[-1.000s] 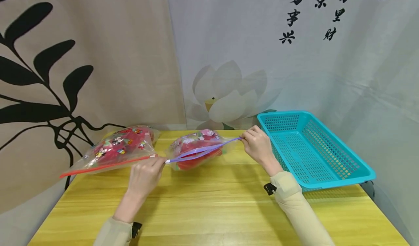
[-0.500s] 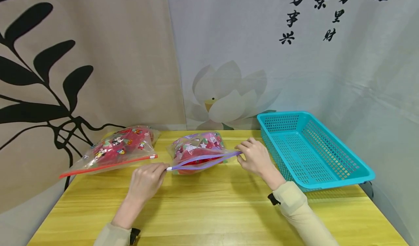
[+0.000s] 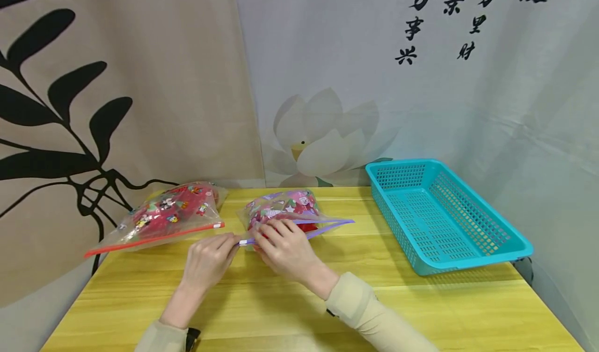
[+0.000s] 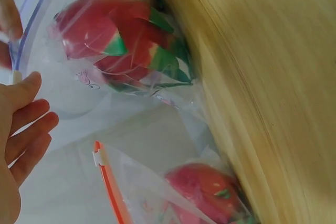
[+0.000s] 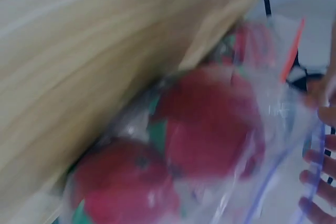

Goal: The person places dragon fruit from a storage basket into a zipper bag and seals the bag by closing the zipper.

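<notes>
A clear slider zip bag (image 3: 281, 209) with a purple zip strip and printed figures lies on the table, holding red pieces with green tips that look like dragon fruit (image 4: 121, 38). My left hand (image 3: 210, 258) pinches the left end of the strip by its white slider (image 3: 243, 243). Close beside it, my right hand (image 3: 287, 250) grips the purple strip (image 5: 270, 174) near the slider, thumb and fingers on either side. Right of my right hand, the strip still gapes. A second zip bag (image 3: 173, 211) with a red strip lies to the left, red pieces inside.
A turquoise perforated basket (image 3: 449, 227) stands at the right of the wooden table (image 3: 262, 310). Behind the table hangs a printed cloth (image 3: 187, 81) with dark leaves, a pale flower and black characters.
The purple-strip bag was lowered towards me. My right hand let go of the strip's right end and moved left to the slider end. My left hand keeps its hold, slightly lower.
</notes>
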Available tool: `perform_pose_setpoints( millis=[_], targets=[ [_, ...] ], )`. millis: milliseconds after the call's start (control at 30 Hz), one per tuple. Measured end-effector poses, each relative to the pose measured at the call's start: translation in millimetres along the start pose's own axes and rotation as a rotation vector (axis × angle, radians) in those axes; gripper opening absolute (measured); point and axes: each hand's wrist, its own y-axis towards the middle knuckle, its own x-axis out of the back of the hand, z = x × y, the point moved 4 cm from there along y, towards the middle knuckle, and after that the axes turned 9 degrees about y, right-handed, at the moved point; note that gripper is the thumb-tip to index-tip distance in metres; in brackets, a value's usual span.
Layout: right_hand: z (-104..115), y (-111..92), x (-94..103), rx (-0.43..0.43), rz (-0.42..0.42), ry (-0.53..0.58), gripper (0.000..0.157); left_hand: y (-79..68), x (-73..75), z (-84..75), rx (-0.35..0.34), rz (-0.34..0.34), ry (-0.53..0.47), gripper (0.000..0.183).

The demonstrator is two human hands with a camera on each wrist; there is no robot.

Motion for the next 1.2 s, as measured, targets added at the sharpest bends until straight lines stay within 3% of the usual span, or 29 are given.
perform_pose_setpoints(
  millis=[67,233,433,633,1000,1200],
  targets=[
    [10,6,-4.9,0.052,-0.029,-0.038,0.019,-0.3,0.2,-0.5,-0.004,-0.005,0.003,0.018],
    [21,19,-3.6,0.121,-0.070,-0.084,0.029,-1.4,0.3,-0.8,-0.010,-0.025,0.008,0.013],
    [22,28,5.0,0.146,-0.079,-0.098,0.025,-3.8,-1.5,0.0,0.001,-0.010,0.037,0.045],
    [19,28,6.6,0.156,-0.117,-0.082,0.018,-5.1,-3.1,0.7,-0.004,-0.016,0.056,0.047],
    [-1,-7,-14.0,0.163,-0.125,-0.083,0.025,-7.3,-0.2,7.8,-0.008,-0.107,0.052,0.041],
    [-14,-25,-8.0,0.166,-0.138,-0.088,0.022,-9.6,-2.9,9.5,-0.017,-0.095,0.044,0.040]
  ],
)
